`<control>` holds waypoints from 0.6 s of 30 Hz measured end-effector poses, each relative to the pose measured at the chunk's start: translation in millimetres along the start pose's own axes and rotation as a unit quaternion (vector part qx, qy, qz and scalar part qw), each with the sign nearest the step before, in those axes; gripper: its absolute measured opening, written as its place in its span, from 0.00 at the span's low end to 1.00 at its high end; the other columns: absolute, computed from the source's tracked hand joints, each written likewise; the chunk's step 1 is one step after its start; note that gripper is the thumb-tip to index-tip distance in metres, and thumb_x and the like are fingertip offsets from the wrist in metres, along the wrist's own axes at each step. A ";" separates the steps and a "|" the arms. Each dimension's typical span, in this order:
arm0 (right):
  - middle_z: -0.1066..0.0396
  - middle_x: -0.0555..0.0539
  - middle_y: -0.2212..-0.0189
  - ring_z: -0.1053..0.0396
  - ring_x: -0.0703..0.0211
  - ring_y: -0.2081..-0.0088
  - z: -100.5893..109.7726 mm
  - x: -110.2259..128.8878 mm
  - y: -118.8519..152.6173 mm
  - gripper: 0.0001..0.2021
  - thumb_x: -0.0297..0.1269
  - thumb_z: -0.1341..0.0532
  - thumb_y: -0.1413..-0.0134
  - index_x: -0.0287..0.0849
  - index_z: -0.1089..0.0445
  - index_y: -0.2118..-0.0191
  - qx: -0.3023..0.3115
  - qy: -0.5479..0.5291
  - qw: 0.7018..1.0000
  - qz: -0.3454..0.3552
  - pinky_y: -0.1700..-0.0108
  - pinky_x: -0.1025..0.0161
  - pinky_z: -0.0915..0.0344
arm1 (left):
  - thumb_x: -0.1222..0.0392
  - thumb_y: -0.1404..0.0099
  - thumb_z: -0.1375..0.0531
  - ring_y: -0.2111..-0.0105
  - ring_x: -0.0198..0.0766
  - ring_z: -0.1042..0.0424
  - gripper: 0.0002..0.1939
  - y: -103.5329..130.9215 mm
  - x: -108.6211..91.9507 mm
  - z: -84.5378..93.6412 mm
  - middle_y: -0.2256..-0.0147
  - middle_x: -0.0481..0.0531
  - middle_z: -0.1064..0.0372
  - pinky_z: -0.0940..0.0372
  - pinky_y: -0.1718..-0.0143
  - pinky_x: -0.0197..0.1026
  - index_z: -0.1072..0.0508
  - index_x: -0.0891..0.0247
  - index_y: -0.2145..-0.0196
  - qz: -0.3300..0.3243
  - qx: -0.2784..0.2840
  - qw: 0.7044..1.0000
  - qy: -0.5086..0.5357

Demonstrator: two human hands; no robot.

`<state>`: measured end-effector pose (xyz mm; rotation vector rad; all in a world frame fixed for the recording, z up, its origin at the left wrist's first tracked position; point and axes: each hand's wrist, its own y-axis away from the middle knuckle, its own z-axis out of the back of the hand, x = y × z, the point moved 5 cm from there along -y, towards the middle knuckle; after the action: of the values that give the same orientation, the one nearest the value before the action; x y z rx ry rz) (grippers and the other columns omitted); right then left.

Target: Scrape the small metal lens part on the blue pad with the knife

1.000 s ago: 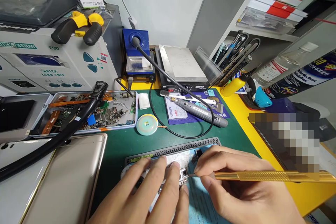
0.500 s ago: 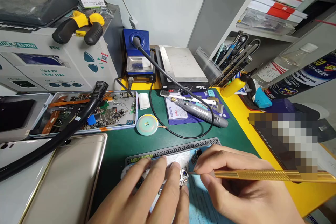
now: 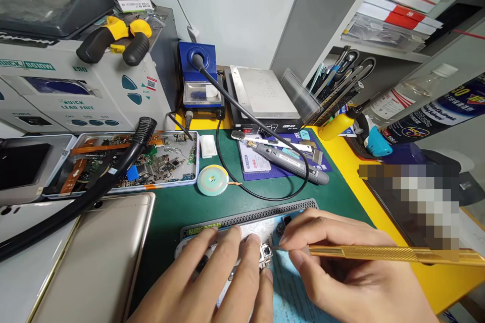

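My left hand (image 3: 223, 275) lies with fingers stretched out over a light-coloured phone part, resting on it; most of the part is hidden beneath. By its fingertips a small silvery module (image 3: 265, 251), resembling a phone camera, shows. My right hand (image 3: 344, 265) is closed around a gold-coloured precision knife (image 3: 379, 253) with a knurled grip, held nearly level. The knife's thin tip points left and ends right beside the module; whether it touches cannot be told. Under both hands is a pale blue work pad (image 3: 291, 287) with a grey perforated edge.
A parts tray (image 3: 185, 176) of circuit boards and a black hose (image 3: 87, 189) lie left, above phone housings (image 3: 102, 257). Behind are a soldering iron stand (image 3: 197, 73), its looping cable, a hot plate (image 3: 261, 91) and a grey rotary tool (image 3: 288, 161). Bottles (image 3: 413, 93) stand right.
Almost nothing differs. Both hands and the knife keep their places, with at most a tiny shift of the tip and the module.
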<state>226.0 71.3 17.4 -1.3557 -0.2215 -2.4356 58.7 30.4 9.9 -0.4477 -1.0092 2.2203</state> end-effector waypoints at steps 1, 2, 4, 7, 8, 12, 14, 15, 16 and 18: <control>0.23 0.49 0.72 0.23 0.58 0.71 0.3 0.1 0.7 0.09 0.22 0.38 0.47 0.44 0.24 0.68 0.001 -0.002 1.000 0.002 0.62 0.63 0.25 | 0.62 0.48 0.30 0.58 0.36 0.30 0.13 0.2 0.1 -0.2 0.58 0.46 0.28 0.35 0.57 0.42 0.25 0.58 0.64 0.000 -0.002 1.000 -0.001; 0.23 0.49 0.73 0.24 0.58 0.71 0.4 0.0 1.2 0.09 0.23 0.38 0.46 0.44 0.24 0.68 0.001 -0.003 1.000 0.001 0.63 0.63 0.26 | 0.61 0.48 0.30 0.58 0.36 0.30 0.12 0.4 0.0 -0.3 0.58 0.46 0.28 0.35 0.57 0.41 0.25 0.58 0.64 0.000 -0.004 1.000 -0.001; 0.23 0.49 0.73 0.24 0.58 0.72 0.5 -0.1 1.5 0.08 0.24 0.38 0.46 0.44 0.24 0.68 0.000 -0.006 1.000 -0.001 0.67 0.64 0.27 | 0.61 0.48 0.30 0.58 0.36 0.30 0.12 1.3 0.0 0.4 0.59 0.46 0.28 0.35 0.56 0.41 0.25 0.58 0.64 0.002 -0.008 1.000 -0.001; 0.23 0.49 0.73 0.24 0.58 0.72 0.4 0.7 0.6 0.08 0.25 0.38 0.45 0.44 0.24 0.68 -0.009 -0.008 1.000 0.001 0.70 0.65 0.28 | 0.62 0.49 0.30 0.58 0.37 0.30 0.13 2.2 -0.6 2.3 0.58 0.46 0.28 0.35 0.56 0.42 0.25 0.58 0.64 0.001 -0.010 1.000 -0.001; 0.24 0.49 0.73 0.24 0.59 0.73 0.2 0.8 0.2 0.08 0.25 0.38 0.45 0.44 0.24 0.69 -0.012 -0.007 1.000 0.002 0.69 0.64 0.27 | 0.62 0.49 0.30 0.58 0.36 0.30 0.13 2.0 -0.6 2.6 0.58 0.46 0.28 0.35 0.56 0.42 0.25 0.58 0.65 0.001 -0.007 1.000 0.000; 0.24 0.49 0.72 0.24 0.59 0.72 -1.3 -0.4 -0.6 0.07 0.25 0.38 0.44 0.44 0.24 0.68 -0.003 -0.007 1.000 0.000 0.68 0.65 0.27 | 0.62 0.48 0.30 0.58 0.36 0.30 0.14 -0.3 -0.3 1.9 0.58 0.46 0.29 0.34 0.58 0.42 0.25 0.59 0.63 -0.004 0.005 1.000 -0.003; 0.24 0.49 0.73 0.24 0.59 0.72 -1.2 -1.2 -1.0 0.07 0.25 0.38 0.44 0.44 0.24 0.68 0.000 -0.006 1.000 -0.001 0.68 0.65 0.28 | 0.62 0.48 0.30 0.58 0.36 0.30 0.16 -0.9 -0.3 1.7 0.58 0.47 0.29 0.34 0.59 0.42 0.24 0.62 0.60 -0.007 0.002 1.000 -0.009; 0.24 0.49 0.73 0.24 0.59 0.72 -1.2 -1.6 -1.2 0.07 0.25 0.38 0.44 0.45 0.24 0.68 0.001 -0.005 1.000 -0.003 0.68 0.64 0.27 | 0.62 0.48 0.31 0.58 0.36 0.30 0.17 -1.0 -0.3 1.5 0.58 0.47 0.29 0.34 0.59 0.42 0.24 0.64 0.59 -0.007 -0.001 1.000 -0.011; 0.24 0.50 0.73 0.24 0.59 0.72 -1.0 -1.9 -1.5 0.07 0.26 0.38 0.44 0.45 0.24 0.67 0.000 -0.004 1.000 -0.004 0.68 0.64 0.27 | 0.61 0.47 0.31 0.58 0.36 0.30 0.18 -0.8 -0.4 1.3 0.58 0.47 0.29 0.34 0.59 0.42 0.24 0.65 0.58 -0.008 -0.003 1.000 -0.011; 0.24 0.50 0.72 0.23 0.58 0.71 -1.0 -2.7 -1.8 0.07 0.26 0.38 0.44 0.45 0.24 0.67 0.001 -0.002 1.000 -0.009 0.68 0.64 0.27 | 0.62 0.47 0.30 0.59 0.36 0.30 0.18 -0.4 -0.6 0.9 0.59 0.47 0.28 0.34 0.59 0.42 0.24 0.66 0.57 -0.009 -0.005 1.000 -0.010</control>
<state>225.8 73.3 14.6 -1.3646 -0.2364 -2.4461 58.7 29.7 10.9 -0.4204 -1.0314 2.2095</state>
